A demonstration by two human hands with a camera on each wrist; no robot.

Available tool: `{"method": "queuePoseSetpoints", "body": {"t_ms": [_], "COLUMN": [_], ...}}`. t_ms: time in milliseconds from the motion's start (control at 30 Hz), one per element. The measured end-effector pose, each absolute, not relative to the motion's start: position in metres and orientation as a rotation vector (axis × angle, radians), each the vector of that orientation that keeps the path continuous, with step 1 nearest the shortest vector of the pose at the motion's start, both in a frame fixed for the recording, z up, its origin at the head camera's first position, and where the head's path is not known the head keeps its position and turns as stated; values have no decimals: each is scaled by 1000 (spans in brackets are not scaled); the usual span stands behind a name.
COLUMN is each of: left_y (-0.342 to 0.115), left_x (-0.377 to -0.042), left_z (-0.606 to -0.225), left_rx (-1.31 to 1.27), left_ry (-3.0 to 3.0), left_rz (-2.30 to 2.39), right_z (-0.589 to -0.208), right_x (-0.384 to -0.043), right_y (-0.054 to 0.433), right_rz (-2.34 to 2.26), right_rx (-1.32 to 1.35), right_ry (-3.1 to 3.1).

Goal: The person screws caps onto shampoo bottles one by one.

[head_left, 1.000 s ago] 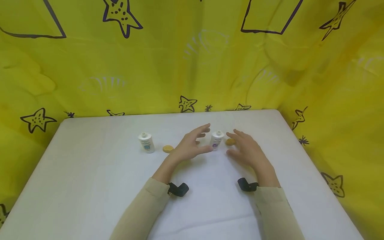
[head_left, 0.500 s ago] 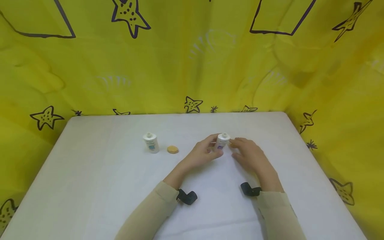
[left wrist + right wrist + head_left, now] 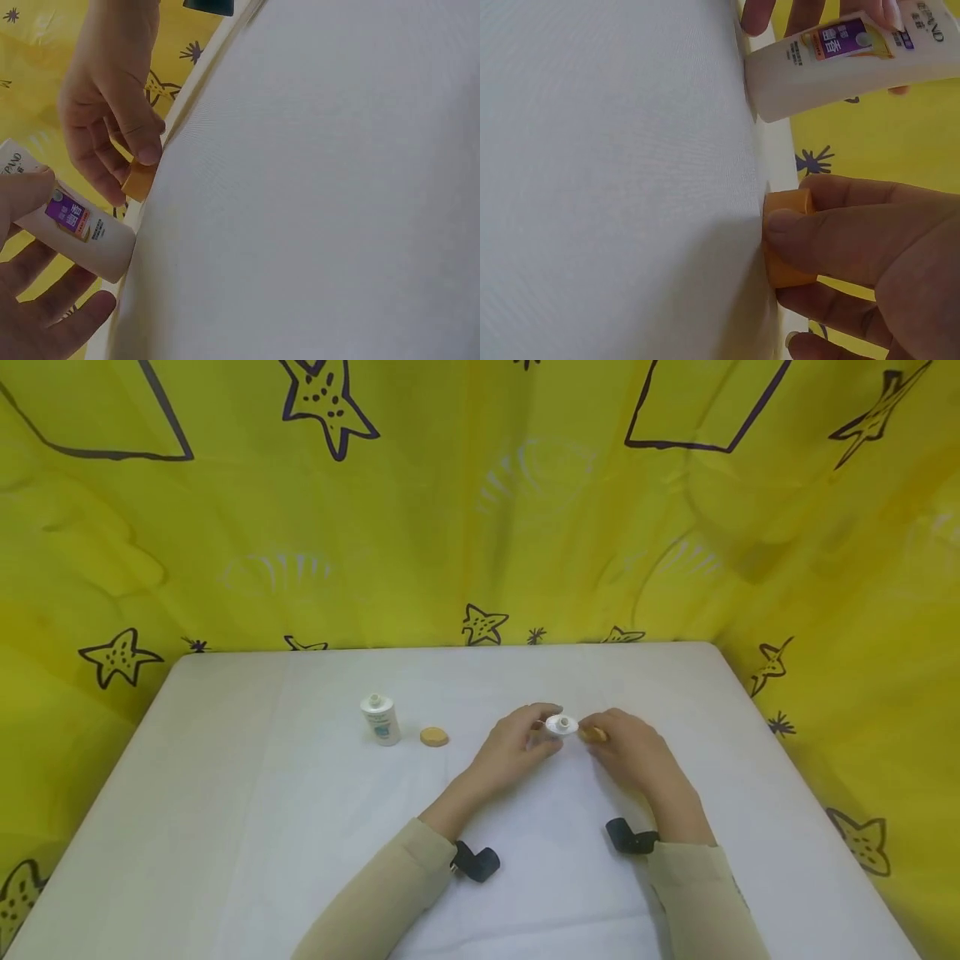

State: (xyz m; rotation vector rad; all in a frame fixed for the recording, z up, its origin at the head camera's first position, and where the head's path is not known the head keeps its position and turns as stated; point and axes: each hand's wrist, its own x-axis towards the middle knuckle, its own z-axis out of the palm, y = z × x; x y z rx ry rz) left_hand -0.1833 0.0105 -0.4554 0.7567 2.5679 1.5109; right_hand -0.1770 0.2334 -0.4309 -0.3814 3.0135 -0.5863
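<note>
My left hand (image 3: 510,752) holds a white bottle (image 3: 94,251) with a purple label between thumb and fingers. The bottle leans, its uncapped neck (image 3: 563,722) turned up toward the head view and its base close over the table. Just to its right, my right hand (image 3: 636,752) pinches an orange-yellow cap (image 3: 789,276) between thumb and fingers, down at the tabletop. In the head view the fingers partly hide that cap. A second white bottle (image 3: 382,727), with a blue-green label and a bare neck, stands upright farther left. Beside it lies another orange-yellow cap (image 3: 433,737).
The white-covered table (image 3: 315,843) extends around both hands. A yellow curtain (image 3: 420,527) with drawn stars hangs behind its back edge and along the right side. Black wrist cameras (image 3: 477,863) sit at both sleeves.
My left hand reaches the purple-label bottle, takes hold of it and tips it toward the head view. My right hand closes its fingers on the cap beside it. The head view shifts slightly.
</note>
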Motion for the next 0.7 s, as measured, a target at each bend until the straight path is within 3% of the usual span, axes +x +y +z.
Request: {"method": "queuePoseSetpoints", "body": {"t_ms": [267, 700], "left_y": [10, -4], "left_x": [-179, -174], "left_z": [-450, -421], "left_rx": [811, 811], "left_ry": [2603, 2481], "left_rz": [1550, 1692], "right_z": [-423, -388], "right_x": [-171, -155], "right_y": [232, 223], "right_rz": [-591, -796], "right_rx": [-413, -714], "right_ry": [3068, 3220]}}
